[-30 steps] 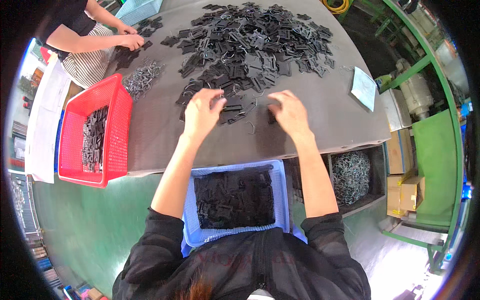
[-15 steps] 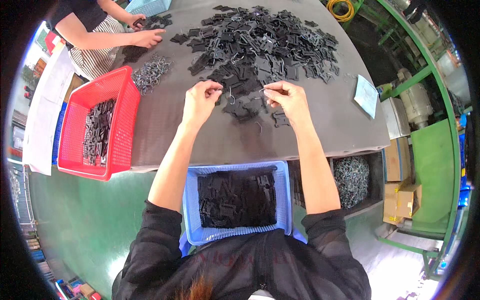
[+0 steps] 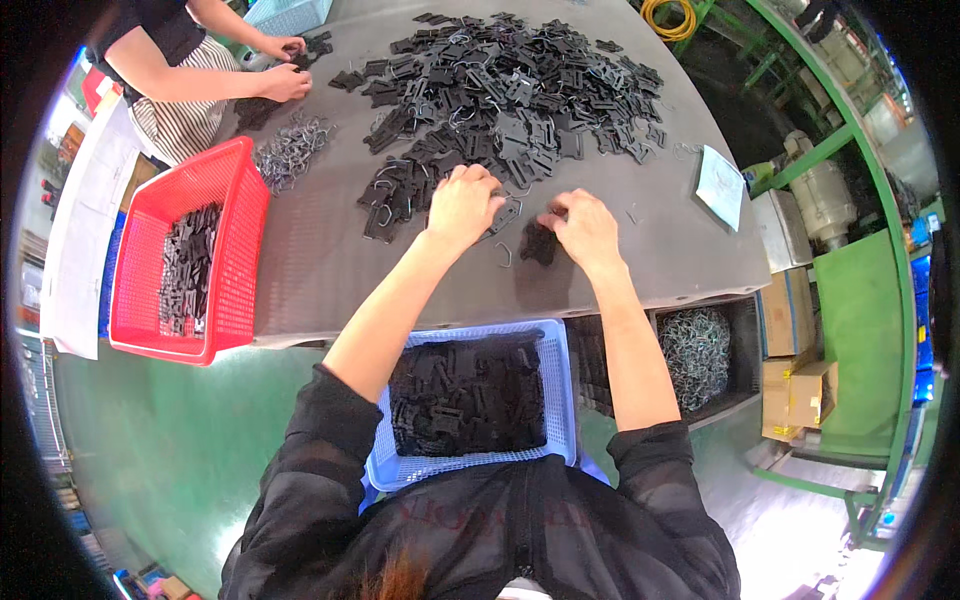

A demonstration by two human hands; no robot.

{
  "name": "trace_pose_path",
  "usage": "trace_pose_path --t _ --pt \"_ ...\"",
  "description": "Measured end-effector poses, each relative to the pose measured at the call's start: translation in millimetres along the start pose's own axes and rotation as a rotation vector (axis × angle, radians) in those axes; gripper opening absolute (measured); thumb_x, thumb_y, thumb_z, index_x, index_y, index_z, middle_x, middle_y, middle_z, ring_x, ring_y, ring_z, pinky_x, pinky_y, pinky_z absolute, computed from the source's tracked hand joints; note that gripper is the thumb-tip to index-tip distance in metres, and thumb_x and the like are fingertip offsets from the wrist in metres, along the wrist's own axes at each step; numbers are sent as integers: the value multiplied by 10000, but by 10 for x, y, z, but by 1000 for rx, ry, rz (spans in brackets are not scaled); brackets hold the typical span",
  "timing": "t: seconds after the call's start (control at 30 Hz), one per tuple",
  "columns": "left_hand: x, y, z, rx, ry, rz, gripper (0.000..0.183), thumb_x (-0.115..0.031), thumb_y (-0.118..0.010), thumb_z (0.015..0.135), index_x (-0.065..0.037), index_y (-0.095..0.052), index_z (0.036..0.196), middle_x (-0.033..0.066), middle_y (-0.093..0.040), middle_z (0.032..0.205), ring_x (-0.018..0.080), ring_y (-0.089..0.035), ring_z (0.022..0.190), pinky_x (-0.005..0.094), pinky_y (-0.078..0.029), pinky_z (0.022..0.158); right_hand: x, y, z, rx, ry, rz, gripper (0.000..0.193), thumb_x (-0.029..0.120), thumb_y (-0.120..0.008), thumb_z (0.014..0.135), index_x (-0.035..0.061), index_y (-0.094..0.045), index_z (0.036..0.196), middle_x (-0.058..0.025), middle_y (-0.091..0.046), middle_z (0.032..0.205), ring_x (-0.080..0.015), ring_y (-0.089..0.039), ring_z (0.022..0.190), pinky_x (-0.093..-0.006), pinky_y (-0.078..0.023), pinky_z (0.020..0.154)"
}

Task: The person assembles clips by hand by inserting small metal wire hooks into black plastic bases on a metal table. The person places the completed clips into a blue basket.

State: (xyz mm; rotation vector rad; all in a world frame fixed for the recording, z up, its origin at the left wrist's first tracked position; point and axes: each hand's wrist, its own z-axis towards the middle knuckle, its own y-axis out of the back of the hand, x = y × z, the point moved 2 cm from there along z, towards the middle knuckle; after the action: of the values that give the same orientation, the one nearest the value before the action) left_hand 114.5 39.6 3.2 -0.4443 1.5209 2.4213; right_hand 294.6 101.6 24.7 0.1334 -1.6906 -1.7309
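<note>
A large heap of flat black plastic pieces (image 3: 520, 95), with bent wire hooks among them, covers the far middle of the grey table. At its near edge my left hand (image 3: 465, 208) is closed, fingers curled down over pieces; what it grips is hidden. To its right, my right hand (image 3: 585, 232) pinches a small stack of black plastic pieces (image 3: 538, 245) just at the tabletop. A loose wire hook (image 3: 503, 254) lies between my hands. Below the table edge, in front of my body, a blue basket (image 3: 560, 400) holds many black pieces.
A red basket (image 3: 232, 270) with black pieces stands at the left, beside a pile of wire hooks (image 3: 290, 152). A co-worker's hands (image 3: 288, 82) handle black pieces at far left. A dark crate of hooks (image 3: 695, 350) sits under the table; a paper-like packet (image 3: 720, 190) lies at right.
My left hand has moved right and slightly down to the heap's near edge. My right hand has moved down, onto black pieces instead of a wire hook. Some near pieces have shifted left.
</note>
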Motion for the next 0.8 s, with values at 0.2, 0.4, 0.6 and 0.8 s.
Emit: trace_pose_path --t 0.2,0.4,0.6,0.8 --pt "85 -81 138 101 98 -60 105 -141 -622 820 -44 -637 856 117 -628 896 311 -621 854 395 -503 745 -146 196 22 -85 -95 675 128 122 -691 782 31 -704 871 -53 -673 749 -122 -607 668 -261 -467 597" --pt "-7 408 144 -103 264 -521 152 -89 -643 842 -42 -660 986 49 -661 744 91 -617 681 251 -489 638 -231 96 -19 34 -330 1238 154 182 -664 859 40 -666 918 -21 -649 740 -66 -558 602 -205 -413 511" --pt "280 483 -309 -199 197 -267 149 -86 -613 840 -38 -661 973 102 -671 820 186 -646 691 299 -505 664 -299 -2 -42 40 -386 1254 133 165 -630 886 38 -638 925 -15 -634 751 -41 -524 561 -177 -376 472" --pt "147 392 -536 -175 109 100 155 -108 -648 777 -69 -678 923 80 -588 1006 288 -530 958 386 -448 839 -166 179 -97 -54 256 150 88 163 -625 837 90 -647 881 -75 -653 784 -254 -596 626 -338 -461 578"
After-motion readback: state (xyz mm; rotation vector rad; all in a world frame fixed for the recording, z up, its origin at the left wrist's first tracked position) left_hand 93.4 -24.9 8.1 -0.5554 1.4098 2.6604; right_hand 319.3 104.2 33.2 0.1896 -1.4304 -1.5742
